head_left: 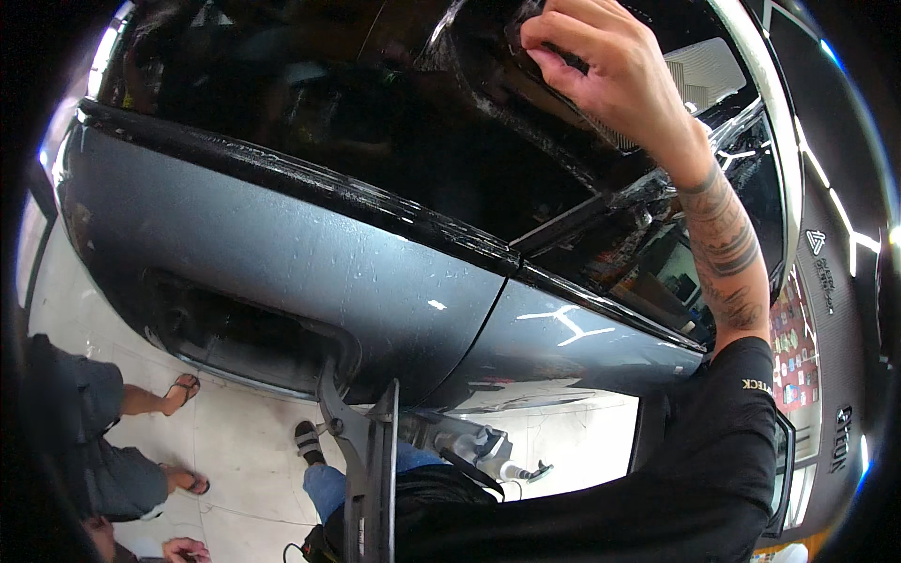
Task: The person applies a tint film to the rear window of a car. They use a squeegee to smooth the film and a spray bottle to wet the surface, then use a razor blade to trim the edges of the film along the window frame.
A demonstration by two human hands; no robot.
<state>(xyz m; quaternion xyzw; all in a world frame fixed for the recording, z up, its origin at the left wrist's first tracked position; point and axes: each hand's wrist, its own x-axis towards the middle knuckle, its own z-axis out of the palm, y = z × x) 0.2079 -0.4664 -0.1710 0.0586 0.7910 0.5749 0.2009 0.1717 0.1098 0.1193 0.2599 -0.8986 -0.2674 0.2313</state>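
My right hand (605, 70) is raised against the dark, wet side window (394, 84) of a grey-blue car. Its fingers are curled into a pinch at the glass. Something dark shows at the fingertips, but I cannot make out what it is. Water streaks and a smeared wet patch lie on the glass around the hand. Below the window runs a wet black trim strip (300, 183), and droplets dot the painted door panel (310, 239). Tattoos band my right forearm, which comes out of a black sleeve (741, 375). My left hand does not show.
A dark recess (244, 338) opens low in the car's panel. In front of it stands a dark grey bracket-like piece (380, 460). A person in grey shorts (131, 483) and sandals is at the left. Another hand (185, 549), not mine, shows at the lower edge. The floor (249, 432) is pale tile.
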